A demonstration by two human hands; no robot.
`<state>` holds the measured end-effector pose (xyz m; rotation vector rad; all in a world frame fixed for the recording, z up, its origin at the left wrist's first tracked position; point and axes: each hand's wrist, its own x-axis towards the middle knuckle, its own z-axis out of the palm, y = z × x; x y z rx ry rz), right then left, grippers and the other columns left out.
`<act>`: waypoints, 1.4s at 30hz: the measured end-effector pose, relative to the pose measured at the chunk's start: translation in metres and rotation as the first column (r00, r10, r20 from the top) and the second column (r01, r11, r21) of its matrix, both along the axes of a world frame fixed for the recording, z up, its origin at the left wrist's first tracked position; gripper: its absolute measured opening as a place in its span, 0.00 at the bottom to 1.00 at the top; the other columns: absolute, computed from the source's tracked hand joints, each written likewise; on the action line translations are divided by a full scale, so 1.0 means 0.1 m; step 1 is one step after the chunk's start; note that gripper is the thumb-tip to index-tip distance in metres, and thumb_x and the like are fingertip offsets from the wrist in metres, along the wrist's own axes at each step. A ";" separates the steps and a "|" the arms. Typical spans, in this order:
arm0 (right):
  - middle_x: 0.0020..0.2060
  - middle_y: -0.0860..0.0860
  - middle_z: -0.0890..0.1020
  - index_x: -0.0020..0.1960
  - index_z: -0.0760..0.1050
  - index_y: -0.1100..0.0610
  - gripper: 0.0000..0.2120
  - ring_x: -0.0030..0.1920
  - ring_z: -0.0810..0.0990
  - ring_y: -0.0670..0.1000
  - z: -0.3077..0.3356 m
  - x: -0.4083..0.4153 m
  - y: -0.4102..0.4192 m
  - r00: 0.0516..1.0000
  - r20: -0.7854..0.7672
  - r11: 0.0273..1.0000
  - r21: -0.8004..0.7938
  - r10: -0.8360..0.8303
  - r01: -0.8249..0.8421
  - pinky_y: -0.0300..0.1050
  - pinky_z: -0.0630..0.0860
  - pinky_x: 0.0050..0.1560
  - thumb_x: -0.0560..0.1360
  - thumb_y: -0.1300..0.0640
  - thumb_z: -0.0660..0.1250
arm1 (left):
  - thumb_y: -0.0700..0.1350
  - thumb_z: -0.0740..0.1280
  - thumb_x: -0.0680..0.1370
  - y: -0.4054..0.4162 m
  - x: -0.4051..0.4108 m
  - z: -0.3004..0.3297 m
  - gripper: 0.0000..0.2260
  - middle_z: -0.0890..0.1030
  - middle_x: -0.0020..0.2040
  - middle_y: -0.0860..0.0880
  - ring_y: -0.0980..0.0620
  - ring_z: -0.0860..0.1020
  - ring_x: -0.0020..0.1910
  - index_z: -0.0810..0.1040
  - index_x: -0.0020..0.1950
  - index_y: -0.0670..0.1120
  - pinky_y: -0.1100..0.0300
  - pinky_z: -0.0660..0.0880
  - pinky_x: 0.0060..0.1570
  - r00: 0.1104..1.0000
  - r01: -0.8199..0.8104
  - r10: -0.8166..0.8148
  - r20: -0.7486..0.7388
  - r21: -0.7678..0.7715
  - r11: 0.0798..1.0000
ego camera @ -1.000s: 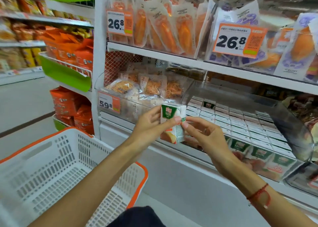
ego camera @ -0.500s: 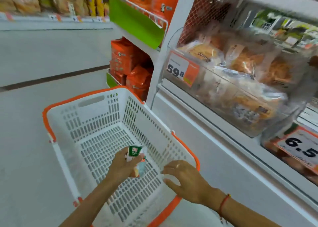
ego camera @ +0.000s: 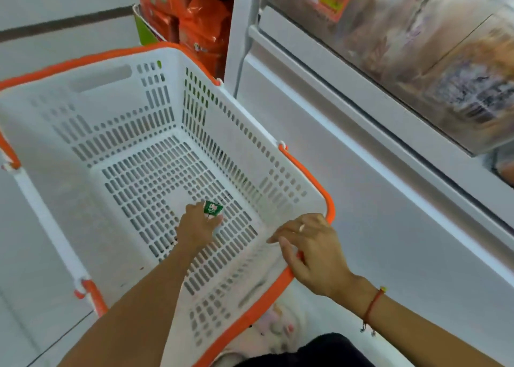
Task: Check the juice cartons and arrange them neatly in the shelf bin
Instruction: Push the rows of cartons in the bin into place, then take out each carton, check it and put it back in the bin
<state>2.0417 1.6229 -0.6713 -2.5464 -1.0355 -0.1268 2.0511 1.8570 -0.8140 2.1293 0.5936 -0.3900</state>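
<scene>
Down in the basket [ego camera: 303, 177], left hand [ego camera: 196, 226] holds carton [ego camera: 212, 208] (green, "100%").

support: white basket [ego camera: 155, 60], orange rim | contents: juice carton [ego camera: 213, 208] on slatted bottom

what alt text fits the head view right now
The left hand holds a small green-topped juice carton low inside a white shopping basket with an orange rim. The right hand rests on the basket's near rim, beside a white store shelf unit.
</scene>
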 end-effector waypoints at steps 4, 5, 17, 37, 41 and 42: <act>0.41 0.45 0.85 0.42 0.85 0.52 0.21 0.37 0.78 0.50 0.01 0.00 0.01 1.000 -0.003 1.000 -0.022 -0.017 0.017 0.46 0.70 0.49 0.79 0.53 0.53 | 0.56 0.67 0.78 -0.06 -0.03 -0.06 0.27 0.72 0.60 0.39 0.39 0.75 0.58 0.68 0.71 0.42 0.48 0.72 0.57 1.000 -0.011 0.012 -0.015 0.083 0.996; 0.40 0.45 0.85 0.42 0.85 0.52 0.22 0.37 0.78 0.50 0.01 0.00 0.01 1.000 0.003 1.000 -0.025 -0.019 0.019 0.46 0.70 0.49 0.79 0.53 0.52 | 0.56 0.67 0.78 -0.07 -0.02 -0.06 0.27 0.72 0.61 0.40 0.39 0.74 0.59 0.67 0.72 0.43 0.48 0.72 0.57 1.000 -0.020 0.021 -0.017 0.087 0.996; 0.51 0.46 0.83 0.55 0.82 0.51 0.17 0.51 0.78 0.49 0.37 0.05 0.01 0.963 -0.268 0.947 -0.316 -0.038 -0.051 0.45 0.74 0.55 0.81 0.47 0.55 | 0.52 0.63 0.81 0.04 -0.08 0.69 0.19 0.75 0.65 0.45 0.46 0.76 0.60 0.69 0.68 0.45 0.57 0.72 0.55 0.920 0.362 -0.314 -0.234 0.198 0.911; 0.45 0.40 0.84 0.54 0.80 0.43 0.10 0.43 0.78 0.40 3.17 -0.68 -1.70 0.920 0.088 0.889 -0.241 -0.381 0.391 0.41 0.75 0.43 0.78 0.42 0.62 | 0.50 0.64 0.80 -1.64 -0.23 4.57 0.08 0.81 0.51 0.60 0.61 0.79 0.48 0.79 0.56 0.60 0.58 0.77 0.50 0.402 0.402 -0.601 0.691 0.457 0.793; 0.48 0.40 0.84 0.53 0.81 0.43 0.09 0.47 0.78 0.39 3.24 -0.55 -2.19 0.849 0.094 0.826 -0.197 -0.521 0.528 0.41 0.76 0.48 0.79 0.46 0.62 | 0.48 0.62 0.81 -2.20 0.13 4.44 0.12 0.75 0.64 0.60 0.59 0.72 0.62 0.75 0.64 0.56 0.64 0.69 0.52 0.273 0.335 -0.636 0.722 0.548 0.766; 0.49 0.40 0.83 0.54 0.81 0.43 0.09 0.48 0.78 0.39 3.23 -0.47 -2.28 0.834 0.090 0.813 -0.186 -0.545 0.552 0.42 0.76 0.49 0.80 0.47 0.62 | 0.48 0.61 0.81 -2.28 0.24 4.38 0.15 0.72 0.68 0.59 0.59 0.69 0.67 0.73 0.68 0.54 0.64 0.68 0.57 0.258 0.302 -0.642 0.722 0.571 0.763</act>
